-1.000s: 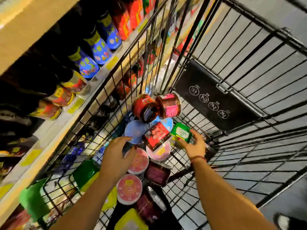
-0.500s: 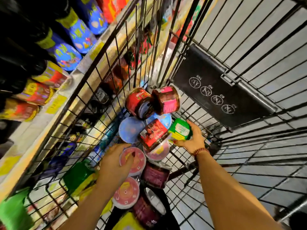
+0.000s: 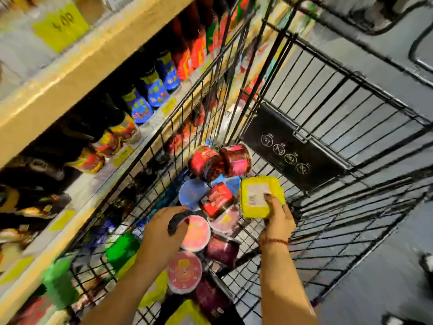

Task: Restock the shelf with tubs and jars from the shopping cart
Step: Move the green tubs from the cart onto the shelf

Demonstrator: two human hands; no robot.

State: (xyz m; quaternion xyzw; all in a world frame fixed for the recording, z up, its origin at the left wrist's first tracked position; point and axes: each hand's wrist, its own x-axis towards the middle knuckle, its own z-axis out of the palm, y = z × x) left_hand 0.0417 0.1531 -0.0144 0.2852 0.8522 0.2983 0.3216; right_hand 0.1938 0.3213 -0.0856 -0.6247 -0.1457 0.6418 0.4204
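right hand (image 3: 278, 222) gripping yellow tub (image 3: 256, 195) labelled face up, left hand (image 3: 160, 235) curled on pink-lidded tub (image 3: 198, 233)

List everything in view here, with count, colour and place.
cart: one, black wire, beside shelf
shelf: one, beige, left
bottles: several, blue or red labels, on shelf
green packs: two, green, lower left
pink tubs: three, pink lids, in cart
blue lids: two, blue, in cart
jars: about five, red or maroon, in cart
yellow pack: one, yellow, in right hand
left hand: one, on a pink tub, grip unclear
right hand: one, grips yellow pack
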